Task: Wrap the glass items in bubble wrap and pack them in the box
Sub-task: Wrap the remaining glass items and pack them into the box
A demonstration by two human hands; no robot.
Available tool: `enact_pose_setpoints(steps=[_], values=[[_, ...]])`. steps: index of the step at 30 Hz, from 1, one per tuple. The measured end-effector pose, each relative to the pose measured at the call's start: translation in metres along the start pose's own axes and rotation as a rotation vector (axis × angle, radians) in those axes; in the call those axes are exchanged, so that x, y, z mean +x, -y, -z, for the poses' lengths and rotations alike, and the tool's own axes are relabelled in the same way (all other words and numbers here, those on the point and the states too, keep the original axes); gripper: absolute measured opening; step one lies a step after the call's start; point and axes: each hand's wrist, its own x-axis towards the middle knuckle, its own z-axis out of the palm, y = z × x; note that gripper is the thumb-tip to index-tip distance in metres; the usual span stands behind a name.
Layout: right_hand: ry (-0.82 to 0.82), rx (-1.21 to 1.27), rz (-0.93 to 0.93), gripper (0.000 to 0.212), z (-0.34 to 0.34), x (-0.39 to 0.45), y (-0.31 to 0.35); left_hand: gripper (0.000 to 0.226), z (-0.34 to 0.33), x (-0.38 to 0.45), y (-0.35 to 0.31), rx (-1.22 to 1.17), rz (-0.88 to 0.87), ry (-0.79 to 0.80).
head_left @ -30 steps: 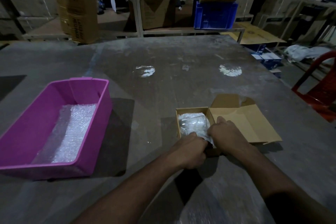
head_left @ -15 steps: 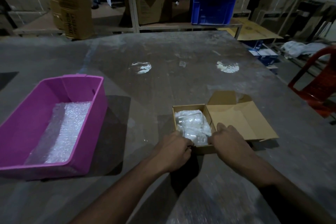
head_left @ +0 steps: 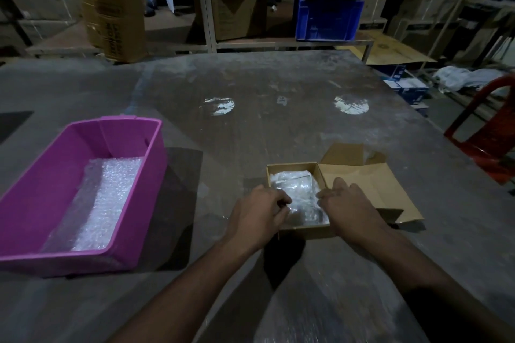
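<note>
Your left hand (head_left: pixel 257 213) curls its fingers onto the crinkly bubble-wrapped bundle (head_left: pixel 299 198) lying inside the small square cardboard box (head_left: pixel 289 168). Your right hand (head_left: pixel 349 207) rests flatter at the bundle's other edge, fingers loosely bent. A glossy pink plastic tub (head_left: pixel 133 175) holds more bubble wrap (head_left: pixel 103 200).

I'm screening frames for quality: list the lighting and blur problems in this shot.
Head view: dim overall; two bright glare patches on the table; bubble wrap in the box shines, hiding its contents; near forearms smear softly; wide-angle bending at the edges; hard shadow beside the pink tub.
</note>
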Motion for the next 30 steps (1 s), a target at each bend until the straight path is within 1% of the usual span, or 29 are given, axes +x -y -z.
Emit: enact_pose_setpoints(steps=[4,7,8,10,11,13,14,16,17,19,20,21,23,26,28,30], values=[[0.022,-0.03,0.025,0.018,-0.01,0.01,0.004,0.024,-0.002,0.005,0.004,-0.02,0.064,-0.014],[0.076,-0.054,0.027,0.02,-0.003,0.017,0.004,0.025,-0.007,0.01,0.013,0.015,0.095,-0.022],[0.071,-0.046,0.014,0.022,0.002,0.018,0.002,0.025,-0.008,0.012,0.015,0.024,0.097,-0.016],[0.027,0.014,-0.058,0.028,0.009,0.024,-0.005,0.026,-0.009,0.017,0.019,0.049,0.086,-0.008],[-0.023,0.048,-0.089,0.03,0.01,0.028,-0.01,0.026,-0.009,0.021,0.019,0.06,0.082,-0.003],[-0.104,0.111,-0.132,0.029,0.008,0.042,-0.02,0.024,-0.01,0.032,0.021,0.108,0.063,0.024],[-0.135,0.15,-0.13,0.027,0.005,0.05,-0.023,0.024,-0.01,0.038,0.022,0.143,0.052,0.048],[-0.142,0.196,-0.094,0.027,0.005,0.061,-0.023,0.021,-0.012,0.051,0.022,0.222,0.024,0.094],[-0.131,0.204,-0.07,0.032,0.003,0.065,-0.022,0.02,-0.013,0.056,0.023,0.24,0.011,0.124],[-0.096,0.218,-0.021,0.054,0.0,0.073,-0.019,0.028,-0.014,0.062,0.021,0.271,0.004,0.192],[-0.081,0.208,-0.01,0.059,-0.001,0.074,-0.017,0.035,-0.014,0.065,0.02,0.292,0.001,0.214],[-0.077,0.179,-0.005,0.06,-0.002,0.076,-0.016,0.041,-0.015,0.066,0.021,0.308,0.005,0.227],[-0.099,0.117,-0.012,0.056,-0.005,0.079,-0.014,0.048,-0.018,0.069,0.021,0.313,0.041,0.247],[-0.14,0.094,-0.01,0.05,-0.011,0.078,-0.012,0.051,-0.019,0.07,0.02,0.249,0.104,0.24],[-0.139,0.102,0.0,0.04,-0.015,0.075,-0.012,0.05,-0.02,0.071,0.019,0.229,0.116,0.222],[-0.115,0.131,-0.006,0.036,-0.017,0.075,-0.013,0.047,-0.021,0.071,0.018,0.23,0.113,0.218]])
